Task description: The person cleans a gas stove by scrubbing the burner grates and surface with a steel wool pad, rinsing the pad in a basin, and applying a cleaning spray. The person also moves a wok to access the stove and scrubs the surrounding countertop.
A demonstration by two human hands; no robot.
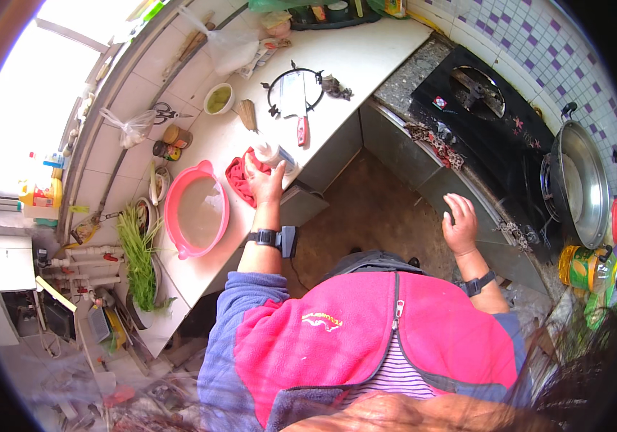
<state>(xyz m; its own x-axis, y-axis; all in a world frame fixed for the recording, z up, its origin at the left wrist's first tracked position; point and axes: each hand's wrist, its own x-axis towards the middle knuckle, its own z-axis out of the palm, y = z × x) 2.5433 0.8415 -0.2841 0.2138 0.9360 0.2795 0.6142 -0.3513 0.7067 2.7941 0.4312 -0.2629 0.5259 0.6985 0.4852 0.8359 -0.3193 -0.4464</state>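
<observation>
My left hand is at the counter's front edge, touching a red cloth and a white bottle; which of them its fingers grip is hard to tell. Just left of it stands a pink basin of cloudy water. Behind the bottle lies a small straw brush. A cleaver with a red handle lies across a black pot-support ring. My right hand hangs over the floor before the stove cabinets, fingers loosely bent, with nothing visible in it.
At right, a black gas hob carries a large metal pan; an oil bottle stands nearer me. Leafy greens, a white bowl, jars and hanging scissors are at left. A cloth lies along the hob's edge.
</observation>
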